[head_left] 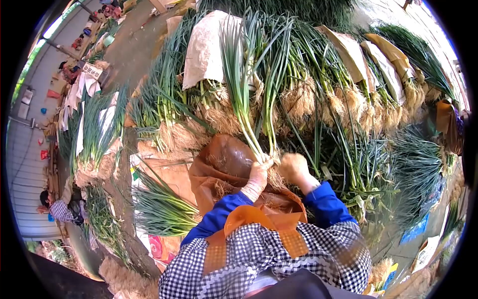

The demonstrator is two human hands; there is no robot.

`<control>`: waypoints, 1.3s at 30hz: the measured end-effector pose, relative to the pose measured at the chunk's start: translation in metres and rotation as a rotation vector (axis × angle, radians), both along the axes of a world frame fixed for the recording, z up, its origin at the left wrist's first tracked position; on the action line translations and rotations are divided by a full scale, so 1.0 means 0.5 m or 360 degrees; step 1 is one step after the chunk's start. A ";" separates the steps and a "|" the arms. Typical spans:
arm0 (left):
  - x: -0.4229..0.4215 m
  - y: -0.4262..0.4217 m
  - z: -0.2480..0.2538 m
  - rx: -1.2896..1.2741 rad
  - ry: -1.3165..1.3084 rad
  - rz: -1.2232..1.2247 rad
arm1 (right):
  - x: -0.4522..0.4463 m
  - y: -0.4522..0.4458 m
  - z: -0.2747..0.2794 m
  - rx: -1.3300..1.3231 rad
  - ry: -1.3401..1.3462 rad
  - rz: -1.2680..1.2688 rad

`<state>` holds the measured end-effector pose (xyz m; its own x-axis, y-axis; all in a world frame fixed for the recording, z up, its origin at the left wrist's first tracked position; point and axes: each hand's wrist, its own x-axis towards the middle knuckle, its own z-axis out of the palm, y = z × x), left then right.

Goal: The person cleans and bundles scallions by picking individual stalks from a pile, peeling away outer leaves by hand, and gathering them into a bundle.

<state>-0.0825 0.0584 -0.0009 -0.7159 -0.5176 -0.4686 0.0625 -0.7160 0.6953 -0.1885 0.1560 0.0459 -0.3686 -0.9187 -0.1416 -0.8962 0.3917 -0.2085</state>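
Observation:
My left hand (257, 175) is closed round the white lower stems of a few green onions (242, 107), whose long leaves point away from me. Their pale roots (275, 179) hang between my two hands. Right beside the stem bases, my right hand (295, 168) is curled into a fist; whatever is in it, if anything, is hidden. Under both hands a brown plastic apron (211, 164) spreads over my lap, with loose root bits on it. A trimmed-looking pile of green onions (162, 207) lies to my left on flattened cardboard (172, 174).
Rooted bunches of green onions (301, 94) stand in a row ahead, some partly wrapped in a pale sack (204, 50). Loose leaves (348, 164) heap up on my right, near another onion pile (418, 164). A person (62, 209) sits at far left.

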 end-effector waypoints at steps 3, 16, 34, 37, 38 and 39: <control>0.016 -0.003 0.010 -0.0085 -0.0003 -0.0011 | -0.065 0.137 -0.087 0.0359 -0.0054 -0.0092; 0.005 0.018 0.000 -0.1388 -0.0748 -0.0136 | -0.090 -0.143 -0.007 -0.0610 -0.0041 -0.0323; 0.003 0.022 0.002 -0.1885 -0.0961 -0.0128 | -0.088 -0.132 0.018 -0.0422 -0.0165 -0.0496; 0.002 0.022 0.005 -0.1903 -0.0903 -0.0008 | -0.093 -0.152 -0.057 -0.0699 -0.0067 -0.0358; 0.001 0.019 -0.002 -0.1882 -0.0848 0.0023 | -0.085 -0.148 -0.046 -0.0696 -0.0069 -0.0354; 0.000 0.020 -0.010 -0.1853 -0.0796 0.0053 | -0.076 -0.144 -0.033 -0.0607 0.0057 -0.0346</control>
<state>-0.0825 0.0684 -0.0058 -0.5717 -0.8183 0.0598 -0.3821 0.3301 0.8632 -0.2265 0.0839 0.0296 -0.5579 -0.8032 0.2091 -0.8105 0.4730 -0.3454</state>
